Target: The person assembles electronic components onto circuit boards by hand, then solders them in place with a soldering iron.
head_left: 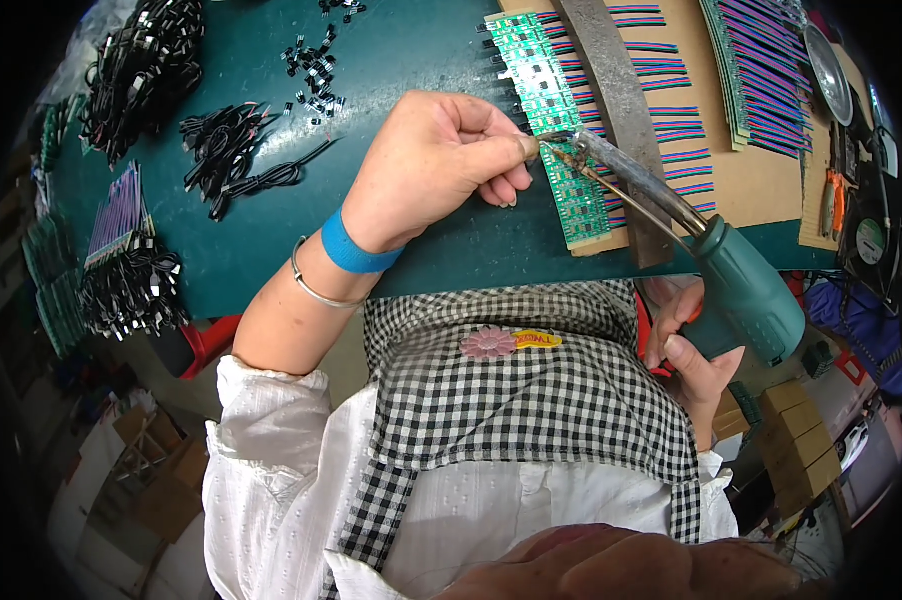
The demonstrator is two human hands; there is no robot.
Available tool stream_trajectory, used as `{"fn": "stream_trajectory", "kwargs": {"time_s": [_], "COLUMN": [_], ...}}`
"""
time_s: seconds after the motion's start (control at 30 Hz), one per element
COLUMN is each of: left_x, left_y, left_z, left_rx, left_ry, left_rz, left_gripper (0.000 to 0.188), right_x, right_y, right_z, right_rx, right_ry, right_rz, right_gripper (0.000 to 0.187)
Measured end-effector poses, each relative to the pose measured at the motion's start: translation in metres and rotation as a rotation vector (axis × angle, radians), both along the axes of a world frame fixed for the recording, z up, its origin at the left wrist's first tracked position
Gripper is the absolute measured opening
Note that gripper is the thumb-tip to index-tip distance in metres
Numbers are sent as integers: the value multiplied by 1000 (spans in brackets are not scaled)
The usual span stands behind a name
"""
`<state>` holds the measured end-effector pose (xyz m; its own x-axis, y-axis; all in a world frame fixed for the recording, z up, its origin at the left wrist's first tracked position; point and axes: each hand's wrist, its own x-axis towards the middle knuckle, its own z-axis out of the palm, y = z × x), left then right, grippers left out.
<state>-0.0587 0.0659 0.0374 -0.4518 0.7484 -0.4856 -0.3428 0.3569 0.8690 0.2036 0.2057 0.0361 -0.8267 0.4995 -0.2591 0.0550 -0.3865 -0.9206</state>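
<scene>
My left hand [446, 160] is closed in a pinch at the left edge of a strip of green circuit boards [583, 205]. Whatever sits between its fingertips is too small to make out. From the right, a soldering gun [746, 285] with a green handle reaches over the strip, its tip close to my left fingertips. A thin metal tube runs beside its barrel. My right hand [696, 360] is wrapped around the handle, partly hidden behind it. Small black parts stick out along the strip's left edge, and coloured wires [686, 172] leave its right side.
A heavy metal bar [621, 110] lies across the wires on a brown board [766, 190]. Loose black components [316, 75] and bundles of black cables [146, 75] are on the green mat [401, 50]. More wired boards [761, 75] and orange-handled pliers [833, 205] lie at right.
</scene>
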Motion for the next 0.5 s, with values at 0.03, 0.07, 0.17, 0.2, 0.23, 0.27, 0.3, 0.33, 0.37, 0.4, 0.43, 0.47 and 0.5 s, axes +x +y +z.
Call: {"fn": "stream_trajectory", "kwargs": {"time_s": [0.03,0.07,0.17,0.2,0.23,0.27,0.3,0.33,0.37,0.4,0.43,0.47,0.5], "left_x": [0,0,0,0,0,0,0,0,0,0,0,0,0], "left_y": [0,0,0,0,-1,0,1,1,1,1,1,1,1], "left_z": [0,0,0,0,0,-1,-1,-1,0,1,2,0,-1], "left_rx": [0,-5,-6,-2,-3,-3,-4,-3,-9,-14,-12,-10,-8], "left_ry": [-1,0,2,4,4,2,0,0,0,0,3,3,2], "left_rz": [-1,0,-2,-4,-3,-3,-2,-5,2,8,7,8,9], "left_gripper": [14,14,13,13,13,13,13,13,13,13,13,13,13], "right_x": [1,1,-3,-6,-8,-10,-11,-11,-10,-10,-10,-10,-10], "right_y": [0,0,2,2,0,-1,-2,-1,-1,0,0,1,1], "right_z": [0,0,6,9,11,13,14,14,15,15,16,14,13], "right_rx": [0,4,-26,-61,-61,-49,-36,-35,-34,-33,-31,-27,-22], "right_ry": [-1,2,21,39,38,24,9,8,15,22,25,39,54], "right_rz": [-1,0,-23,-46,-46,-80,-114,-117,-106,-95,-96,-96,-95], "right_gripper": [42,45,51,55,55,57,60,60,59,59,59,59,58]}}
